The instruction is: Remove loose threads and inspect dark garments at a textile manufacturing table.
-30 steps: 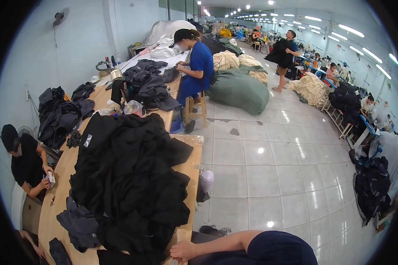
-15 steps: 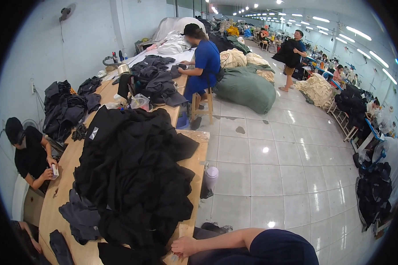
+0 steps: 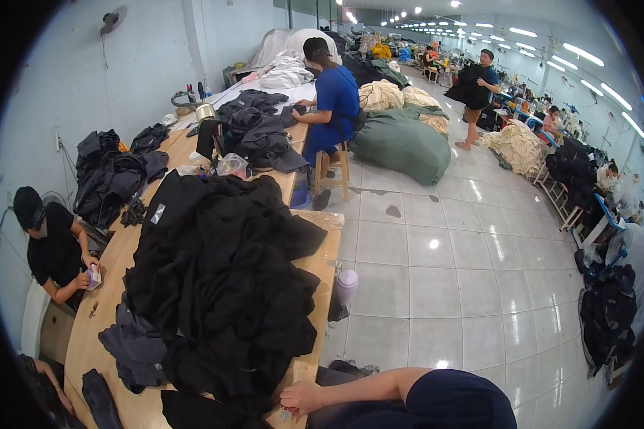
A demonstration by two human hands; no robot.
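One hand: right hand [image 3: 302, 397] rests at tabletop [image 3: 322, 247] edge; fingers' state, cannot tell.
Black clothes [image 3: 222, 286]: soft, floppy; gather bunched folds.

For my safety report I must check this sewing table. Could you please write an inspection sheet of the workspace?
Surface: long wooden table, mostly covered.
Job's things: large heap of black garments, next to the right hand.
Clutter: grey cloth pieces; clear plastic bag; pale bottle beside the table's edge.
Fingers: right hand's are curled at the table's near end, grasp unclear; left hand not in view.
Cables: none clear on the table.
Surroundings: seated worker in black; seated worker in blue; green sack on the tiled floor.
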